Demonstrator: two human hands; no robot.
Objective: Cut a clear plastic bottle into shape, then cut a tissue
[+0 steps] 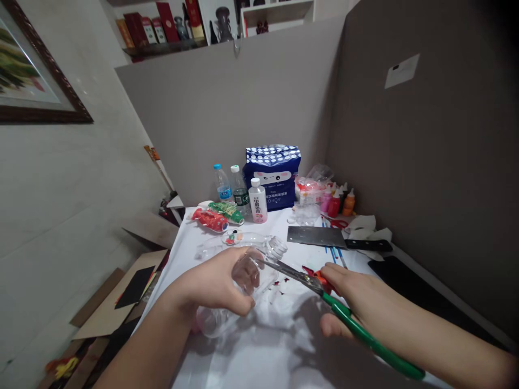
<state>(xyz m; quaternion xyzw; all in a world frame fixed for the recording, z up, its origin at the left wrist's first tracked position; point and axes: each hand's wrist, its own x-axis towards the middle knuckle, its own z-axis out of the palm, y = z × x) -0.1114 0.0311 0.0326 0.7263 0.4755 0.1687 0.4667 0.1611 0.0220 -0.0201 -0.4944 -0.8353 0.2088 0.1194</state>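
Observation:
My left hand is wrapped round a clear plastic bottle piece above the white table cover. My right hand holds scissors with one green handle, their blades pointing left and their tips at the edge of the clear piece. A bit of red-orange material shows by my right fingers, partly hidden. Behind my left hand lies a clear bottle with its open neck to the right. Another clear plastic piece is below my left hand. Small dark red scraps are scattered between the hands.
A cleaver lies at the back right, over thin blue brushes. Three capped bottles, one of them white-capped, stand by a blue bag. Red and green fish-like items lie back left; paint bottles stand back right.

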